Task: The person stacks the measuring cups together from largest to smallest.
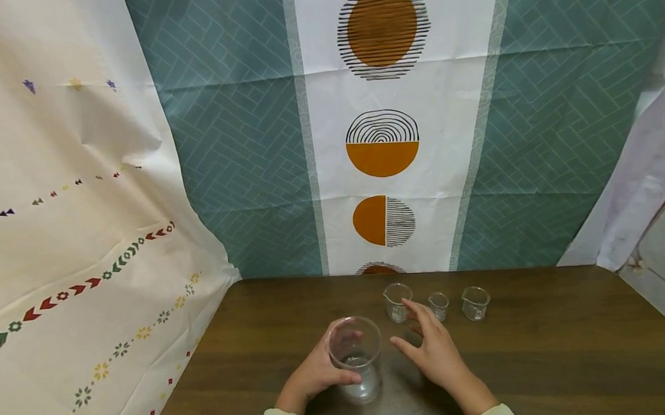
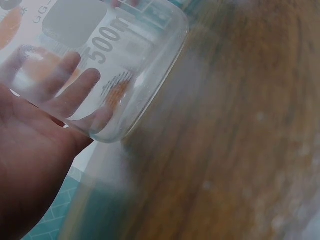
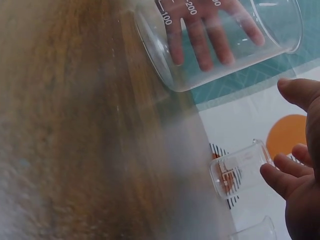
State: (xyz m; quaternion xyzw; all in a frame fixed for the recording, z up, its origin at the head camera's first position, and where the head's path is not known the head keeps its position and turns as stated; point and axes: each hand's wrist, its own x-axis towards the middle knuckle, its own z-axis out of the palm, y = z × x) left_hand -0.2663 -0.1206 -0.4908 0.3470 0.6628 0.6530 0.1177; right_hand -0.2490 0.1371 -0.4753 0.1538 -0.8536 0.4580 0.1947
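Observation:
My left hand (image 1: 317,370) grips a large clear glass beaker (image 1: 368,381) around its side, fingers behind the glass and thumb in front. The beaker stands upright at the near middle of the table, and a 500 marking shows on its wall (image 2: 132,47) in the left wrist view. Just right of it, my right hand (image 1: 435,354) holds nothing; thumb and fingers are spread apart. Beyond those fingertips is a small spouted beaker (image 1: 395,309), which the right wrist view also shows behind the fingers (image 3: 280,180).
A tiny beaker (image 1: 439,307) and another small spouted beaker (image 1: 475,305) stand to the right in the back row. The brown wooden table (image 1: 554,340) ends at a patterned green and white curtain (image 1: 240,175). A cream cloth (image 1: 87,270) hangs along the left side.

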